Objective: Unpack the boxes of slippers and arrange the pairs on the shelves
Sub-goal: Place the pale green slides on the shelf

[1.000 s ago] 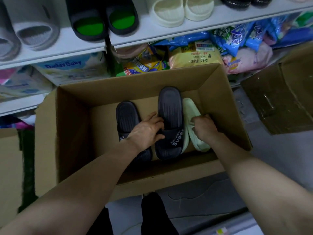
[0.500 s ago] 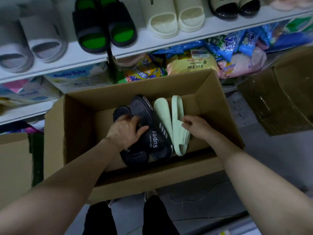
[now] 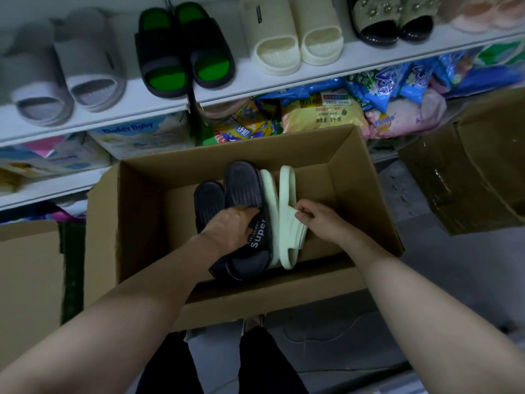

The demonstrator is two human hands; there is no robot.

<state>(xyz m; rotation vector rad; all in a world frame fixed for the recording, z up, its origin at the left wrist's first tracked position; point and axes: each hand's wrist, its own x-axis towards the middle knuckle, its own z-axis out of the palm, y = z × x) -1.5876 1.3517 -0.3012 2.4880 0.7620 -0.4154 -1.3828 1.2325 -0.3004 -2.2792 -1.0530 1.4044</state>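
**Desk:** Where are the edges, and what room is there to move?

**Photographer:** An open cardboard box (image 3: 355, 166) fills the middle, its far flap touching or nearly touching the lower shelf of packaged goods (image 3: 321, 112) at 12 o'clock. Inside, bare cardboard floor shows at 3 o'clock of the slippers, up to the right wall, and a narrower strip shows at 9 o'clock. A second box (image 3: 468, 177) stands at 3 o'clock, with grey floor (image 3: 454, 280) between the two. A third box (image 3: 25, 280) sits at 9 o'clock.

**Desk:** The hands?

**Photographer:** The left hand (image 3: 230, 231) is clenched around the black slippers (image 3: 244, 189), its thumb across the strap lettered "Super". One black slipper overlaps the other. The right hand (image 3: 321, 220) pinches the strap of the pale green slippers (image 3: 287, 200), which stand on edge just beside the black ones. All of them are within the box.

**Desk:** Counts?

**Photographer:** Four slippers in the box: two black, two green. The upper shelf (image 3: 255, 89) at 12 o'clock carries five pairs: grey (image 3: 68, 81), black-and-green (image 3: 184, 52), cream (image 3: 292, 41), a studded pair (image 3: 395, 21), and a pink pair (image 3: 483, 12) cut off at 1 o'clock. Three boxes, two hands.
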